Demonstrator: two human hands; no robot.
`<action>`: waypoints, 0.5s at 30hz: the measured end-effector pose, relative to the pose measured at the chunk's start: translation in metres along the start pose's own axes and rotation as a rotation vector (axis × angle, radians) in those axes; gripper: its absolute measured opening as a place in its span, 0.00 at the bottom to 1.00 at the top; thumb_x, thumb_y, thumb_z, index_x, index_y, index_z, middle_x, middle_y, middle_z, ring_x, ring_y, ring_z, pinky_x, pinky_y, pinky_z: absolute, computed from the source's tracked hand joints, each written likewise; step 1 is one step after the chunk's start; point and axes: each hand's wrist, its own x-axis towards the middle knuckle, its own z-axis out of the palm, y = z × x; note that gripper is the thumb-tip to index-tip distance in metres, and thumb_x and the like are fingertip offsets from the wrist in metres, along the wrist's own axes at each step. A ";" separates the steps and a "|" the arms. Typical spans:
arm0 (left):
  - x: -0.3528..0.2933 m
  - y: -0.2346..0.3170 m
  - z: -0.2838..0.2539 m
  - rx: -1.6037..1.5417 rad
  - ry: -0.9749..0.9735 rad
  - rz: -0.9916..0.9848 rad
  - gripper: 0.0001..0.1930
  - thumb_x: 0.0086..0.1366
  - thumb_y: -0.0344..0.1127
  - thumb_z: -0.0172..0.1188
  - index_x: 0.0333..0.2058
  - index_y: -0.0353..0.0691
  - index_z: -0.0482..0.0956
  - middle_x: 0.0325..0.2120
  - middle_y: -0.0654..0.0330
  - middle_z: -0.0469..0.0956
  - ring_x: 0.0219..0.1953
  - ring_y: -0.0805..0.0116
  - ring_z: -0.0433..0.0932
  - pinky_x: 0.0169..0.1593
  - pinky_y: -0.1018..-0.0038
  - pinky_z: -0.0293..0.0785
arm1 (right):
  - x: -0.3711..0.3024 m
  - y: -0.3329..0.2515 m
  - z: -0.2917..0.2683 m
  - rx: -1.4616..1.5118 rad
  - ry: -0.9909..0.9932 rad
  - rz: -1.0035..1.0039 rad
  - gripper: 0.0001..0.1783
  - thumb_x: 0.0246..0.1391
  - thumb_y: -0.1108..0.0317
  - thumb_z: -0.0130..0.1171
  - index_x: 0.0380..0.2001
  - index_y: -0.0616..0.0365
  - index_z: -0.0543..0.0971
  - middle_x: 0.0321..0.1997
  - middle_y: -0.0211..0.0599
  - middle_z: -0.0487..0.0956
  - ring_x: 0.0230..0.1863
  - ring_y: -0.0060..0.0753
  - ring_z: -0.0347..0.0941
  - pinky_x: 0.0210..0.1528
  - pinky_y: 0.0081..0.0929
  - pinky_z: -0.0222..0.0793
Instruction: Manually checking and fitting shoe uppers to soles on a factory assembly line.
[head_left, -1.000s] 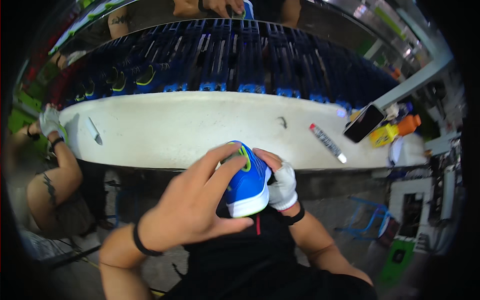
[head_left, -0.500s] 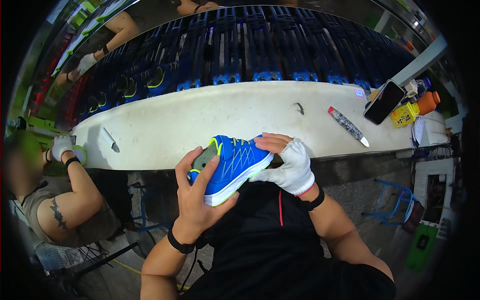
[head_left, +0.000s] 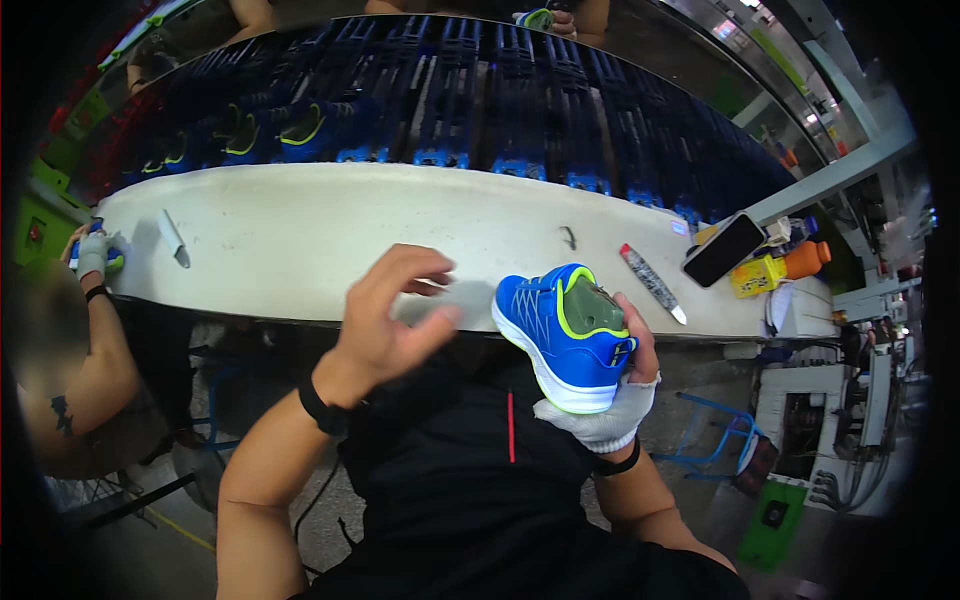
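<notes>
A blue sneaker [head_left: 560, 340] with a white sole and lime-green collar lining is up off the white bench, with a green shoe last inside its opening. My right hand [head_left: 612, 412], in a white glove that leaves the fingertips bare, is wrapped round the heel end; part of that hand is behind the sneaker. The toe points left. To the left of the toe, my bare left hand [head_left: 392, 308] is in the air, apart from the sneaker. Its fingers are curved and spread from the thumb, with nothing between them.
Along the white bench [head_left: 330, 220] runs a conveyor [head_left: 470, 110] carrying several blue shoes [head_left: 300, 125] at left. A knife with a wrapped handle [head_left: 655, 283], a phone [head_left: 722, 250] and a yellow bottle [head_left: 760, 275] lie right. At left, a co-worker's gloved hand [head_left: 92, 252] holds a shoe.
The sneaker has moved right and turned round, toe now leftward. My left hand has let go of it; my right hand has shifted from the toe to the heel. The view has swung right.
</notes>
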 end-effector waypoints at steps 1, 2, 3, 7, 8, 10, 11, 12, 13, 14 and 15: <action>-0.001 -0.016 -0.005 0.078 0.043 -0.049 0.14 0.65 0.23 0.72 0.49 0.33 0.85 0.45 0.52 0.85 0.44 0.63 0.89 0.50 0.70 0.87 | -0.001 0.000 -0.001 -0.016 -0.007 -0.005 0.76 0.40 0.43 0.93 0.83 0.50 0.55 0.84 0.58 0.61 0.78 0.55 0.71 0.77 0.52 0.71; -0.006 -0.036 -0.012 0.175 0.094 -0.090 0.08 0.66 0.23 0.70 0.44 0.32 0.86 0.39 0.55 0.86 0.41 0.64 0.88 0.48 0.71 0.85 | 0.000 -0.001 0.004 0.118 0.040 0.045 0.75 0.41 0.45 0.93 0.83 0.51 0.54 0.84 0.58 0.61 0.79 0.54 0.70 0.78 0.52 0.70; -0.009 -0.045 -0.015 0.237 0.116 -0.216 0.04 0.69 0.25 0.69 0.40 0.32 0.86 0.36 0.56 0.87 0.39 0.68 0.87 0.44 0.73 0.83 | -0.002 -0.002 0.008 0.245 0.088 0.099 0.75 0.42 0.46 0.93 0.83 0.53 0.54 0.84 0.57 0.60 0.80 0.54 0.68 0.79 0.53 0.69; -0.009 -0.054 -0.006 0.089 0.196 -0.220 0.05 0.68 0.29 0.71 0.36 0.33 0.87 0.30 0.57 0.87 0.31 0.70 0.86 0.38 0.74 0.81 | 0.001 -0.001 0.004 0.359 0.205 0.228 0.75 0.47 0.55 0.90 0.86 0.59 0.49 0.85 0.52 0.59 0.82 0.50 0.65 0.80 0.49 0.66; -0.008 -0.049 -0.003 0.095 0.159 -0.292 0.06 0.68 0.30 0.71 0.35 0.33 0.87 0.29 0.57 0.87 0.29 0.72 0.85 0.37 0.75 0.80 | 0.003 0.000 0.001 0.308 0.209 0.202 0.75 0.47 0.57 0.90 0.86 0.63 0.48 0.84 0.51 0.60 0.82 0.48 0.64 0.81 0.47 0.64; -0.005 -0.041 -0.003 0.102 0.160 -0.331 0.07 0.68 0.31 0.72 0.33 0.33 0.86 0.26 0.58 0.86 0.27 0.73 0.83 0.34 0.75 0.78 | 0.015 -0.007 0.003 0.328 0.246 0.246 0.74 0.46 0.58 0.90 0.85 0.65 0.49 0.83 0.51 0.61 0.81 0.47 0.64 0.81 0.46 0.64; -0.006 -0.042 -0.003 0.119 0.152 -0.335 0.07 0.68 0.31 0.72 0.33 0.33 0.86 0.25 0.58 0.86 0.26 0.73 0.82 0.34 0.75 0.77 | 0.020 -0.010 0.003 0.344 0.288 0.318 0.74 0.46 0.59 0.90 0.85 0.66 0.50 0.82 0.51 0.62 0.81 0.46 0.64 0.81 0.46 0.64; -0.011 -0.049 -0.003 0.119 0.164 -0.339 0.08 0.68 0.31 0.72 0.33 0.33 0.86 0.24 0.59 0.85 0.26 0.74 0.82 0.33 0.75 0.76 | 0.024 -0.005 0.004 0.319 0.304 0.292 0.72 0.45 0.62 0.89 0.84 0.65 0.52 0.80 0.52 0.65 0.79 0.46 0.66 0.80 0.46 0.65; -0.015 -0.058 -0.004 0.119 0.177 -0.340 0.08 0.68 0.32 0.72 0.33 0.32 0.86 0.23 0.59 0.85 0.26 0.75 0.81 0.33 0.75 0.76 | 0.033 -0.009 0.010 0.399 0.339 0.316 0.71 0.45 0.64 0.88 0.84 0.64 0.53 0.78 0.51 0.67 0.78 0.45 0.67 0.80 0.45 0.65; -0.013 -0.051 -0.007 0.087 0.195 -0.354 0.08 0.68 0.32 0.72 0.33 0.32 0.86 0.23 0.60 0.84 0.26 0.76 0.81 0.33 0.75 0.76 | 0.042 -0.012 -0.001 0.438 0.349 0.341 0.70 0.44 0.66 0.87 0.84 0.63 0.53 0.77 0.51 0.67 0.77 0.46 0.67 0.80 0.45 0.65; -0.015 -0.048 -0.009 0.050 0.207 -0.387 0.09 0.69 0.32 0.72 0.33 0.32 0.86 0.23 0.61 0.84 0.26 0.77 0.80 0.33 0.75 0.75 | 0.051 -0.015 -0.004 0.473 0.352 0.386 0.69 0.43 0.68 0.86 0.83 0.61 0.54 0.76 0.51 0.67 0.77 0.46 0.67 0.80 0.44 0.65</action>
